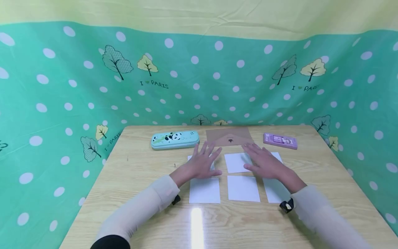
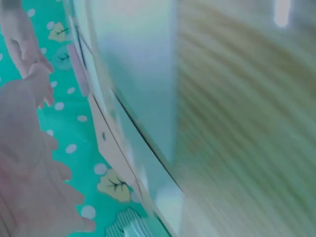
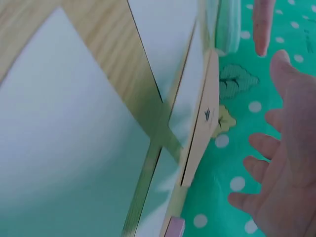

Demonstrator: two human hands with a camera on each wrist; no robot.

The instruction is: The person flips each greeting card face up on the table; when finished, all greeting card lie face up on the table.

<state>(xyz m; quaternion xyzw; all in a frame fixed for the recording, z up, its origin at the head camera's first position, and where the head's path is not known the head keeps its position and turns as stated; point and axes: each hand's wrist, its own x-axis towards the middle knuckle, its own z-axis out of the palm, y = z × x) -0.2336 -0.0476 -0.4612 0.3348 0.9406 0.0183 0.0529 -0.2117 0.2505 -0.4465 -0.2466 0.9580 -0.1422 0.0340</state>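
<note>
Several white paper cards lie in two rows on the wooden table. My left hand [image 1: 203, 164], fingers spread, is over the back-left card [image 1: 189, 157] and above the front-left card [image 1: 204, 191]. On the other side my right hand [image 1: 264, 164] spreads its fingers over the back-right card [image 1: 276, 156], partly covering the back-middle card [image 1: 235, 163]. Between the hands lies the front-middle card [image 1: 243, 188]; the front-right card [image 1: 275, 191] is partly behind the right wrist. In the wrist views both hands, left [image 2: 34, 163] and right [image 3: 291, 153], appear raised off the table, holding nothing.
A brown envelope [image 1: 228, 136] lies behind the cards. To its left is a light-blue panda pencil case [image 1: 175, 140], to its right a purple box [image 1: 280, 140]. A green dotted curtain [image 1: 199, 76] hangs around the wooden table [image 1: 140, 193].
</note>
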